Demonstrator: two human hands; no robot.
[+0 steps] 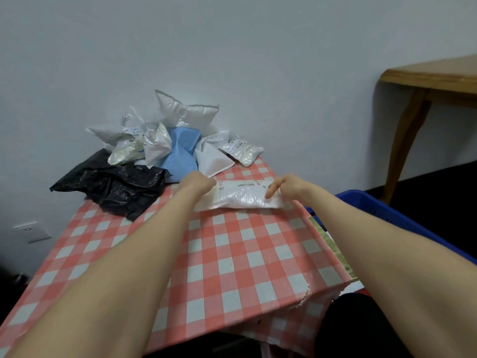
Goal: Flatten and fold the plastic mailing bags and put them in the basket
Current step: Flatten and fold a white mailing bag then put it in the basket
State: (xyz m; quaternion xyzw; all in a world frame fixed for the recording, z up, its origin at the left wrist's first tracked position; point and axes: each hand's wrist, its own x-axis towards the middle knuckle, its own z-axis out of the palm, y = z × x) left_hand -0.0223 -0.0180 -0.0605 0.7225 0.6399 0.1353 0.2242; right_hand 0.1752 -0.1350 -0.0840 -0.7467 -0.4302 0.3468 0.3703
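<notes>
Both your forearms are bare from the frame's edge down to the wrist. Your left hand (197, 183) and right hand (286, 186), over the far half of the red-and-white checked table (232, 254), are bare as well. Just off that table's near right corner a rounded mass of plain black fabric (361, 326) shows, smooth and unmarked, apparently clothing on your leg.

This looks like a home room: checked tablecloth (232, 254) at six o'clock, curved-legged wooden table (433, 76) at two, wall socket (29, 231) at eight.
</notes>
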